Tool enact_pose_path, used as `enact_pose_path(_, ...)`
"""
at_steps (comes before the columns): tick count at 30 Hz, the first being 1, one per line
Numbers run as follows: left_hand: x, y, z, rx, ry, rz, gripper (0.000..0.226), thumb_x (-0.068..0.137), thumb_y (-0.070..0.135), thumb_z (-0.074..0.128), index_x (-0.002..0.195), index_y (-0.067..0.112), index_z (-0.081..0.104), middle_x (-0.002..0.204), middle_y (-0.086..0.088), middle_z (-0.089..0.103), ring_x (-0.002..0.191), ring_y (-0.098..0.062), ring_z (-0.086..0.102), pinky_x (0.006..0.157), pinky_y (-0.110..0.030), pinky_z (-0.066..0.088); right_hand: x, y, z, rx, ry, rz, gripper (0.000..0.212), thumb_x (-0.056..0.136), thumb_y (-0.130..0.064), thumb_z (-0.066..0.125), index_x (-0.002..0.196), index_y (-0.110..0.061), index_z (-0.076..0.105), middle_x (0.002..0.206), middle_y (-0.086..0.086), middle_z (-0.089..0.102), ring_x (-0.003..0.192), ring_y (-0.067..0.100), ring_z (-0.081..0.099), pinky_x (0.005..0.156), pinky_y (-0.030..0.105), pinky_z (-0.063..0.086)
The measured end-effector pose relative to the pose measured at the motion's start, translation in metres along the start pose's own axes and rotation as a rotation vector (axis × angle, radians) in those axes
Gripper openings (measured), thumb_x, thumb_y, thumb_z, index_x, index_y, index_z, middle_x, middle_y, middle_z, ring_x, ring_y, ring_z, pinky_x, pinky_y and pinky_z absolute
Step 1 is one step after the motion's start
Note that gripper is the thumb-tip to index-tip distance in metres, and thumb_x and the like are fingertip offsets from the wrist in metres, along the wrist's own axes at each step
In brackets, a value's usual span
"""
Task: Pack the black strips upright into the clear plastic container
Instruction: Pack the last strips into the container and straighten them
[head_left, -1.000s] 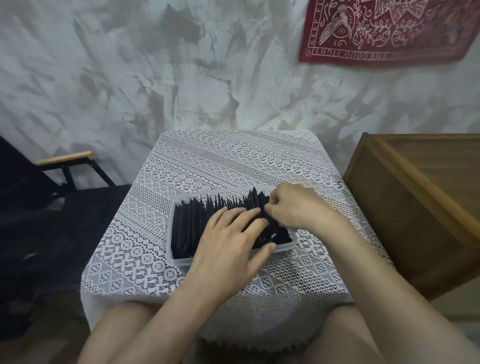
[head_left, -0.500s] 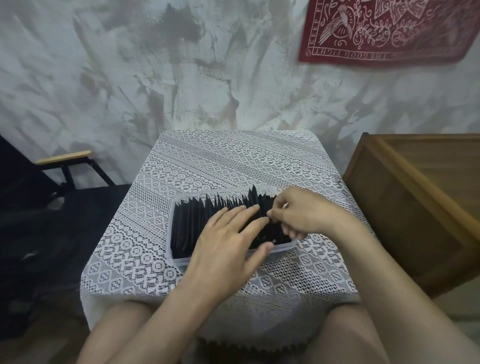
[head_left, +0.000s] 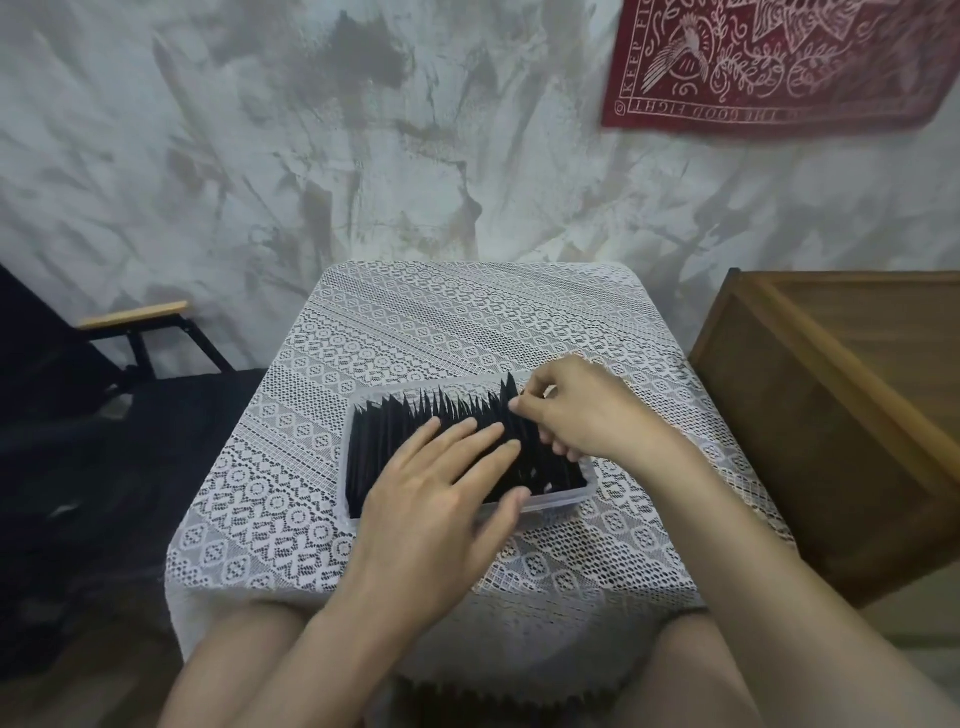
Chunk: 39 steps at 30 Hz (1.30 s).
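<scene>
Presses the left grip (head_left: 431, 499) flat on the strips (head_left: 395, 441), fingers straight and spread, thumb by the near wall, likely to stop the row fanning or tipping. Pinches one strip's top at the right end with the right grip (head_left: 576, 415), thumb against fingertips, seemingly to seat it straight. Leaves the strips upright, tips up, in the container (head_left: 561, 501) on the surface (head_left: 467, 322), nearly full.
</scene>
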<state>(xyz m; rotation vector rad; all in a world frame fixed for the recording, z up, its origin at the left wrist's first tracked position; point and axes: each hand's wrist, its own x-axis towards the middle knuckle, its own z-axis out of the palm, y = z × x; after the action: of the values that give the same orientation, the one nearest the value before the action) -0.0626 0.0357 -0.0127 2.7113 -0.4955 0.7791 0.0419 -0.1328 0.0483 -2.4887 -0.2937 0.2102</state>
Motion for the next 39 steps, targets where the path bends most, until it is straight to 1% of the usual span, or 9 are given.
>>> enact_pose_path(3, -0.004, -0.009, -0.006, 0.002, 0.033, -0.046, 0.042, 0.100, 0.048, 0.053, 0.133, 0.027, 0.068, 0.141, 0.003, 0.062, 0.138, -0.018, 0.051, 0.122, -0.045, 0.030, 0.000, 0.001, -0.001, -0.039, -0.022, 0.015, 0.021, 0.098, -0.030, 0.061, 0.083, -0.016, 0.067, 0.059, -0.002, 0.070, 0.050, 0.012, 0.067, 0.053, 0.024, 0.048)
enact_pose_path(6, -0.006, -0.017, -0.007, 0.007, -0.038, -0.087, 0.046, 0.101, 0.058, 0.045, 0.140, 0.038, 0.060, 0.150, 0.005, 0.054, 0.145, -0.018, 0.042, 0.124, -0.048, 0.023, -0.001, 0.000, -0.002, -0.067, -0.054, 0.023, 0.022, 0.098, -0.029, 0.060, 0.081, -0.016, 0.068, 0.061, -0.001, 0.072, 0.054, 0.014, 0.070, 0.055, 0.025, 0.050)
enact_pose_path(10, -0.008, -0.017, -0.002, -0.003, -0.101, -0.055, 0.047, 0.102, 0.063, 0.038, 0.140, 0.044, 0.057, 0.152, 0.007, 0.052, 0.145, -0.014, 0.041, 0.122, -0.051, 0.026, -0.001, -0.001, -0.002, -0.070, -0.101, 0.023, 0.025, 0.100, -0.035, 0.061, 0.085, -0.016, 0.069, 0.064, 0.000, 0.073, 0.055, 0.015, 0.068, 0.060, 0.032, 0.058)
enact_pose_path(14, -0.008, -0.020, -0.001, -0.001, -0.116, -0.036, 0.046, 0.101, 0.062, 0.043, 0.141, 0.045, 0.056, 0.150, 0.008, 0.054, 0.143, -0.013, 0.044, 0.122, -0.049, 0.027, -0.003, 0.001, -0.002, -0.053, -0.097, 0.019, 0.032, 0.100, -0.041, 0.059, 0.082, -0.016, 0.068, 0.060, 0.000, 0.071, 0.053, 0.015, 0.067, 0.062, 0.036, 0.059)
enact_pose_path(20, -0.007, -0.021, -0.003, -0.056, -0.069, -0.021, 0.046, 0.103, 0.059, 0.042, 0.142, 0.041, 0.057, 0.148, 0.008, 0.055, 0.141, -0.011, 0.046, 0.122, -0.047, 0.030, -0.012, 0.000, -0.006, -0.060, -0.109, -0.011, 0.043, 0.095, -0.054, 0.061, 0.079, -0.015, 0.066, 0.056, -0.001, 0.068, 0.046, 0.011, 0.062, 0.051, 0.028, 0.050)
enact_pose_path(27, -0.007, -0.029, -0.011, -0.127, 0.087, -0.027, 0.038, 0.101, 0.048, 0.054, 0.128, 0.029, 0.071, 0.137, 0.009, 0.064, 0.135, -0.011, 0.053, 0.120, -0.039, 0.032, -0.017, 0.000, -0.002, -0.054, -0.106, -0.015, 0.033, 0.095, -0.048, 0.066, 0.078, -0.019, 0.066, 0.056, -0.002, 0.066, 0.045, 0.008, 0.059, 0.046, 0.022, 0.044)
enact_pose_path(30, -0.010, -0.038, -0.012, -0.123, 0.121, -0.097, 0.042, 0.100, 0.049, 0.053, 0.131, 0.026, 0.069, 0.140, 0.007, 0.062, 0.139, -0.013, 0.049, 0.120, -0.042, 0.034, -0.019, 0.000, 0.001, -0.096, -0.069, -0.028, 0.033, 0.095, -0.048, 0.065, 0.079, -0.019, 0.066, 0.059, -0.001, 0.069, 0.045, 0.006, 0.060, 0.048, 0.021, 0.042)
enact_pose_path(34, -0.019, -0.047, -0.012, -0.101, 0.110, -0.207, 0.057, 0.097, 0.058, 0.051, 0.141, 0.024, 0.061, 0.153, 0.003, 0.051, 0.148, -0.015, 0.036, 0.118, -0.045, 0.036, -0.020, 0.001, 0.007, -0.160, -0.001, -0.048, 0.033, 0.094, -0.050, 0.066, 0.080, -0.020, 0.065, 0.070, 0.000, 0.071, 0.068, 0.018, 0.067, 0.069, 0.033, 0.055)
enact_pose_path(39, -0.025, -0.049, -0.011, -0.141, 0.041, -0.410, 0.081, 0.088, 0.080, 0.040, 0.155, 0.035, 0.040, 0.169, 0.010, 0.020, 0.153, -0.016, 0.024, 0.116, -0.049, 0.035, -0.021, 0.002, 0.004, -0.107, 0.066, -0.061, 0.025, 0.095, -0.051, 0.063, 0.096, -0.027, 0.061, 0.080, -0.004, 0.069, 0.076, 0.019, 0.067, 0.075, 0.038, 0.056)
